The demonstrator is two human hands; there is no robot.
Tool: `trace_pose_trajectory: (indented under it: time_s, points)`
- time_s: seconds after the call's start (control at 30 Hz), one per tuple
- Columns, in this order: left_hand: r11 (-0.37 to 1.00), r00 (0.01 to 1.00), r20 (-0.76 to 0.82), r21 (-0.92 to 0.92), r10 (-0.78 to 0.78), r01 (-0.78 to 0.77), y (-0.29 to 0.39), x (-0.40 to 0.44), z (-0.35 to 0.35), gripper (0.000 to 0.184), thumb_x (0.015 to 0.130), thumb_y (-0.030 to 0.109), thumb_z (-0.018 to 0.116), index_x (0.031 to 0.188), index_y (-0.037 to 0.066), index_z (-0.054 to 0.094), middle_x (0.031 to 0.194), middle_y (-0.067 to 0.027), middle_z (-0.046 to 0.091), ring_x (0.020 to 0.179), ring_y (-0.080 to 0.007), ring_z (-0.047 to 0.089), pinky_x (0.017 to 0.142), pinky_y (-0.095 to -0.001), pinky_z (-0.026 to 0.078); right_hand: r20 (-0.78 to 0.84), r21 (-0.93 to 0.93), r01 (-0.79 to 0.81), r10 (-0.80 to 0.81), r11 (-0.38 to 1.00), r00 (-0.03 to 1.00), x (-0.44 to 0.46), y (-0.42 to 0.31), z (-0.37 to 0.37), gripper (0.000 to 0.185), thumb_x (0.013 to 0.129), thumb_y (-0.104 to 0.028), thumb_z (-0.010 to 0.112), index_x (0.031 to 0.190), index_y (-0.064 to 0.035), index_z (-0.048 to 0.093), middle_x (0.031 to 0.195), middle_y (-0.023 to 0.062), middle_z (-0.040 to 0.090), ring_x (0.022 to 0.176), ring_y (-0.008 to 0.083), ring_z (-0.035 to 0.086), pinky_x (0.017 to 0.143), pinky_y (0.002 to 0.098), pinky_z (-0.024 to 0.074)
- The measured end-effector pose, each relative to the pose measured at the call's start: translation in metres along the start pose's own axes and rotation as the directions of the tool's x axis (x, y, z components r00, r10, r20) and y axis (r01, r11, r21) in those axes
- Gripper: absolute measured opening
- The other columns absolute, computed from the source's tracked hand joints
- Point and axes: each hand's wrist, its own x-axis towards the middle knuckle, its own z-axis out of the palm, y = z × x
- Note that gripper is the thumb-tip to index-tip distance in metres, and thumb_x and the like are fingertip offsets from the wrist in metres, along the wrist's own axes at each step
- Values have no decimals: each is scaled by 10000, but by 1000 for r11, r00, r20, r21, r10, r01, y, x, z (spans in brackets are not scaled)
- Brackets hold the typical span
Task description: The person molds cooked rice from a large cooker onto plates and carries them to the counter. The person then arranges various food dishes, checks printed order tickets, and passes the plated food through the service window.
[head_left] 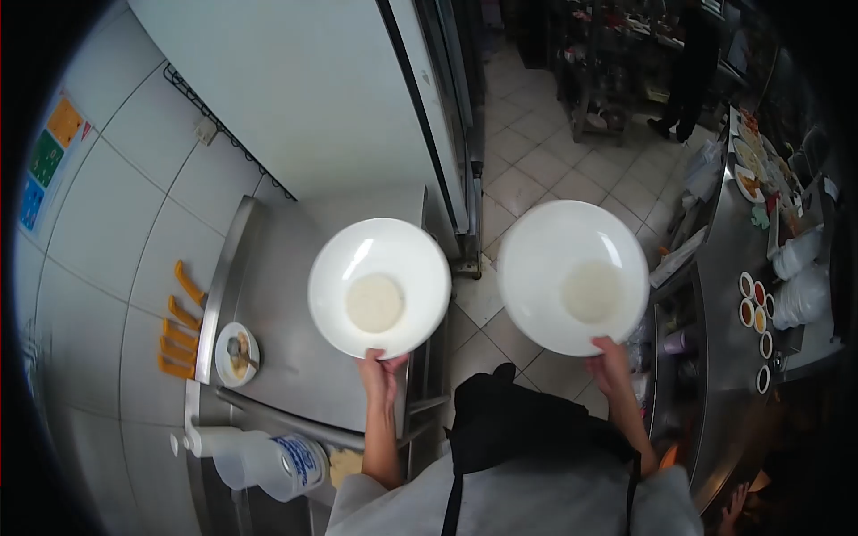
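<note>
My left hand [382, 372] grips the near rim of a wide white bowl [424, 284], held over the left end of the steel counter. A pale round patch of food, perhaps a creamy soup, lies in its centre. To the right, over the tiled floor, my right hand [610, 365] has fingers closed on the edge of a second wide white bowl [534, 268]. This one holds a similar pale round portion [593, 291]. Both bowls are roughly level and apart from each other.
A small bowl [222, 368] with a spoon sits on the steel counter [284, 268]. Orange handles [183, 313] line its left edge; plastic containers [295, 469] stand below. Sauce cups [747, 313] are on the right counter. Another person [693, 76] stands far back; another's hand [735, 507] shows lower right.
</note>
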Motion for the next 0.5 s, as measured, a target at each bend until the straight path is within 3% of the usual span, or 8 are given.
trace_pose_trajectory:
  time_s: [0.07, 0.13, 0.2, 0.23, 0.27, 0.33, 0.4, 0.5]
  points:
    - [995, 985, -148, -15, 94, -97, 15, 48, -10, 457, 708, 18, 417, 1148, -87, 353, 1026, -197, 529, 823, -301, 607, 599, -361, 575, 179, -7, -86, 86, 996, 980, 43, 9, 50, 159, 778, -136, 502, 866, -3, 502, 710, 77, 540, 511, 155, 495, 416, 268, 388]
    - [982, 973, -139, 18, 186, -185, 23, 102, -42, 472, 720, 18, 426, 1175, -83, 353, 1102, -207, 501, 938, -326, 565, 738, -411, 543, 287, -84, -192, 208, 978, 935, 81, 22, 94, 190, 787, -157, 499, 885, 6, 506, 723, 80, 544, 539, 157, 502, 441, 280, 401]
    - [975, 979, -101, -122, 175, -186, 32, 132, -61, 489, 738, 39, 424, 1205, -76, 335, 1173, -226, 452, 992, -360, 529, 799, -446, 511, 382, -143, -306, 337, 941, 860, 115, 47, 133, 261, 782, -226, 544, 968, -44, 526, 834, 78, 585, 631, 151, 552, 574, 271, 460]
    - [981, 985, -118, -135, 126, -142, 34, 154, -76, 463, 771, 58, 412, 1202, -100, 350, 1194, -241, 441, 1045, -358, 495, 892, -452, 450, 409, -156, -338, 373, 928, 833, 130, 60, 154, 306, 772, -247, 563, 1005, -52, 532, 856, 82, 604, 663, 165, 583, 574, 280, 481]
    - [978, 976, -119, -77, 182, -192, 38, 163, -79, 442, 781, 71, 403, 1174, -129, 363, 1166, -247, 461, 1043, -359, 497, 877, -451, 460, 540, -95, -316, 316, 944, 780, 145, 74, 170, 337, 764, -263, 578, 1020, -49, 530, 812, 81, 612, 619, 168, 589, 538, 286, 492]
    - [971, 980, -25, -130, 199, -201, 35, 190, -113, 434, 790, 58, 408, 1160, -162, 349, 1158, -256, 447, 1039, -357, 489, 863, -423, 475, 565, -124, -187, 225, 974, 794, 151, 76, 209, 293, 771, -258, 544, 940, -19, 565, 715, 93, 605, 528, 165, 564, 487, 274, 483]
    - [979, 968, -171, -60, 183, -196, 36, 199, -114, 407, 801, 55, 408, 1097, -220, 358, 1115, -252, 467, 990, -330, 513, 826, -372, 495, 594, -112, -176, 207, 978, 777, 162, 83, 236, 269, 765, -219, 484, 830, 22, 585, 665, 114, 594, 515, 151, 548, 445, 278, 460]
    - [983, 962, -213, -27, 174, -184, 27, 208, -110, 410, 809, 70, 404, 1108, -208, 361, 1125, -254, 463, 1002, -337, 503, 838, -378, 482, 566, -183, -174, 248, 968, 786, 179, 93, 260, 294, 742, -186, 450, 808, 68, 582, 643, 114, 585, 497, 151, 540, 423, 265, 447]
